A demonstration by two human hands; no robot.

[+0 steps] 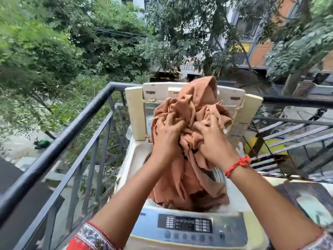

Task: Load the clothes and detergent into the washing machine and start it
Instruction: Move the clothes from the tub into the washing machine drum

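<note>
Nearest the wearer, below both wrists, sits the washing machine's control panel (184, 225) with its row of buttons. Above it the left hand (166, 136) and right hand (211, 139) — the right wrist tied with a red thread bracelet (237, 165) — clutch a bunched rust-orange cloth (191, 123), its tail hanging beneath them into the open drum. Beyond the hands stands the raised lid (192, 98); to their left, a dark balcony railing (59, 147)
</note>
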